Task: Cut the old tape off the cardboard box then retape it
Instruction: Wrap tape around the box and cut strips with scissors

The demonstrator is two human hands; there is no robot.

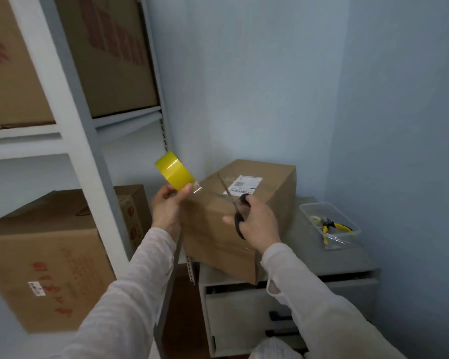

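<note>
My left hand (166,206) pinches the yellow roll (175,174), with a shiny strip seemingly drawn off toward 3 o'clock. My right hand (257,221) is curled through the scissors (236,218), blades pointing to 11 o'clock. Just behind both, the box (270,182) sits on the grey table (353,260). I judge the tape light, slick and clingy (hold the roll by its rim) and the cardboard stiff. A tray (314,204) lies at the box's 3 o'clock.
</note>
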